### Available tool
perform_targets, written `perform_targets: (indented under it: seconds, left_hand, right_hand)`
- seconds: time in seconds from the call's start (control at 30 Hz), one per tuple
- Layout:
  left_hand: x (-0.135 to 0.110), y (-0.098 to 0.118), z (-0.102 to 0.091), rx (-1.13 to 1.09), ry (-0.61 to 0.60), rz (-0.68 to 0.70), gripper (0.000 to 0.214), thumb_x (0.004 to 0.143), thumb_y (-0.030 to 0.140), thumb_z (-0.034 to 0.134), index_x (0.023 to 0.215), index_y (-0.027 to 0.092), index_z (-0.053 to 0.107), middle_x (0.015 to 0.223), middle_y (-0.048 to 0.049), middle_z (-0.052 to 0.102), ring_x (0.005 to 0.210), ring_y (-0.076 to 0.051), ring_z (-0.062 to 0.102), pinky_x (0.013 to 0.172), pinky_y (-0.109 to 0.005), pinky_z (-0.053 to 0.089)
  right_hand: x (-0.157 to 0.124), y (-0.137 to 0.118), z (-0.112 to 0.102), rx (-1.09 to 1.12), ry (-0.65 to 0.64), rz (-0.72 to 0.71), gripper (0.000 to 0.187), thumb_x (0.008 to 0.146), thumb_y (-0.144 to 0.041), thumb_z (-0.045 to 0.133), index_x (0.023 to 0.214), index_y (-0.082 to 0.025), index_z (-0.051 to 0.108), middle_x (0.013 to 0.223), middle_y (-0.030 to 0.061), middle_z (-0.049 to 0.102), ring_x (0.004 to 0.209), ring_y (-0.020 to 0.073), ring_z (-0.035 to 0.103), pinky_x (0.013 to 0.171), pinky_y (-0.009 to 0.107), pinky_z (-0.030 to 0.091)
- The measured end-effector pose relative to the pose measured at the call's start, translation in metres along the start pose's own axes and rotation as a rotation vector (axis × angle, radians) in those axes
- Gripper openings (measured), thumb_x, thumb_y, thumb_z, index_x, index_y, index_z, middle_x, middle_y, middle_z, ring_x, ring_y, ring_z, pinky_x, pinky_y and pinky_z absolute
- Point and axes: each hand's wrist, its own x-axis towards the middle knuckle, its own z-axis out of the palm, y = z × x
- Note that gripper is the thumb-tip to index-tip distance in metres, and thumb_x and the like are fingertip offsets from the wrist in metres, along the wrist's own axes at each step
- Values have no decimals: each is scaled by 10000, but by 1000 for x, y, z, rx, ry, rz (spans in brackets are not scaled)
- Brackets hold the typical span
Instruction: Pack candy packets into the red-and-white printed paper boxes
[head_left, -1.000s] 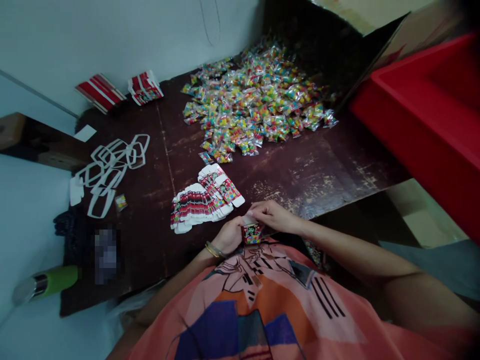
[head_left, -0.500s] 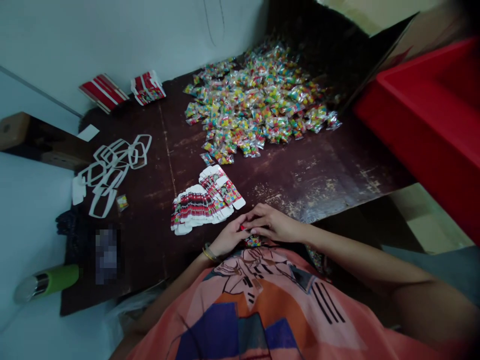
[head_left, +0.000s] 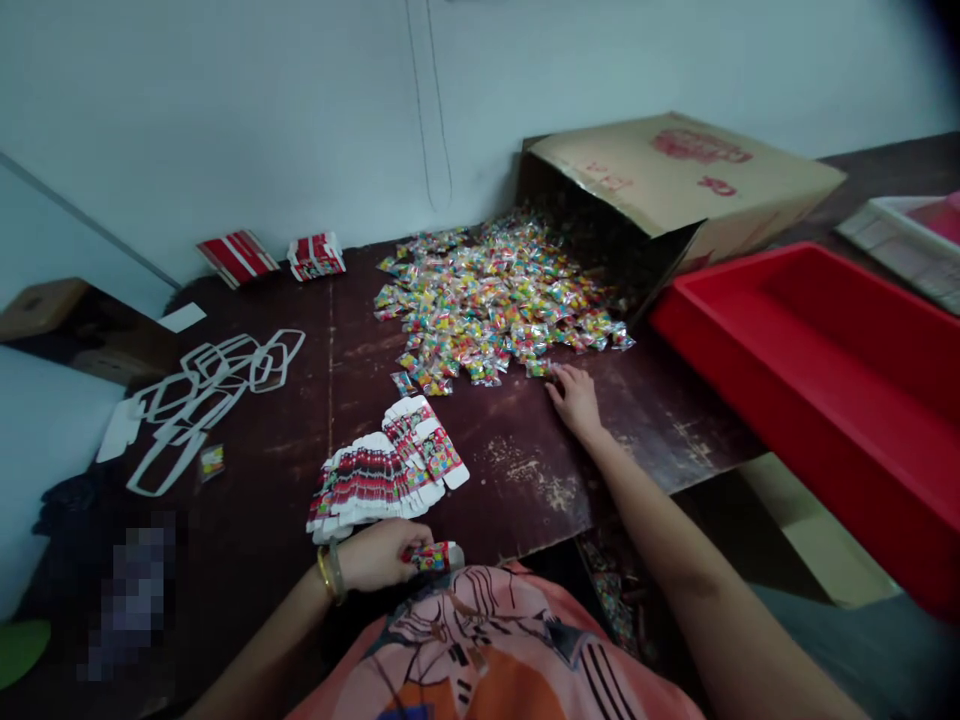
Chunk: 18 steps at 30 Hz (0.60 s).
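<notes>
My left hand (head_left: 379,553) is closed round a small colourful printed box (head_left: 435,556) at the near edge of the dark wooden table (head_left: 525,470). My right hand (head_left: 574,397) reaches far forward, lying on the table at the near edge of a big heap of colourful candy packets (head_left: 495,300); its fingers are hard to make out. A fanned stack of flat printed box blanks (head_left: 382,470) lies just beyond my left hand.
A tipped cardboard carton (head_left: 675,185) spills the packets at the back. A red plastic tray (head_left: 817,360) sits on the right, a white tray (head_left: 900,240) behind it. White cardboard cut-outs (head_left: 202,395) lie at the left; two red-striped box stacks (head_left: 270,255) stand by the wall.
The hands have parted: my right hand left the small box and reached out to the packet heap. My left hand keeps the box. The view has tilted up.
</notes>
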Motion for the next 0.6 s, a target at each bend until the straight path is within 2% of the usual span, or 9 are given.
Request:
perform_targets:
  seconds: [0.07,0.13,0.2,0.27,0.33,0.4,0.47,0.53,0.6]
  left_hand:
    - [5,-3,5,-257,39,47,288,738,237,592,1022,187,596,886,-9,641,772,-156,546,659,-244,433]
    - [16,-1,12,-592,75,81,432,793,320,582,1202,213,494,1058,-56,617,837,-169,571,660,-263,478]
    - [32,5,20,-867,105,116,530,804,340,593,1287,218,414,1140,-101,584,879,-186,596,677,-294,515]
    - [49,14,28,-1005,175,136,574,765,287,650,1283,195,419,1090,-105,596,904,-192,608,744,-327,530]
    - [63,22,35,-1033,204,134,563,748,270,672,1262,204,451,1087,-92,589,901,-189,612,746,-346,542]
    - [71,29,41,-985,177,158,539,739,254,674,1242,210,485,1102,-88,575,888,-189,608,687,-335,557]
    - [74,34,45,-906,165,179,542,747,229,648,1262,207,479,1073,-86,576,844,-178,606,613,-297,556]
    - [73,35,46,-840,203,182,580,762,208,615,1312,198,432,994,-72,581,786,-161,603,555,-255,540]
    - [70,34,44,-796,246,180,599,768,209,605,1332,182,403,919,-55,577,758,-158,602,520,-230,525]
  right_hand:
    - [-38,-18,-4,77,0,-47,355,897,-322,504,1198,-154,590,1194,161,585,1066,294,501,917,457,408]
    - [-75,-40,-14,226,-46,-51,331,906,-307,488,1192,-165,572,1106,142,615,994,269,529,897,440,424]
    - [-103,-65,-29,433,-120,38,275,907,-304,494,1141,-181,568,1001,111,624,878,231,556,828,397,460]
    - [-119,-92,-48,676,-211,106,190,888,-319,541,1027,-199,592,975,88,611,852,204,571,783,349,478]
    - [-121,-116,-65,884,-362,66,148,866,-325,584,950,-208,618,991,75,614,899,193,585,796,323,480]
    - [-113,-133,-77,974,-465,17,153,850,-327,607,947,-211,629,942,52,631,879,180,597,787,306,478]
    - [-99,-140,-82,955,-469,29,184,828,-328,630,965,-206,607,853,22,638,778,155,597,716,274,471]
    - [-86,-141,-84,875,-430,29,186,806,-327,651,920,-196,585,776,-4,627,689,132,571,640,240,444]
    - [-77,-140,-83,799,-441,-27,157,806,-314,648,869,-189,579,740,-15,618,646,118,544,603,223,417]
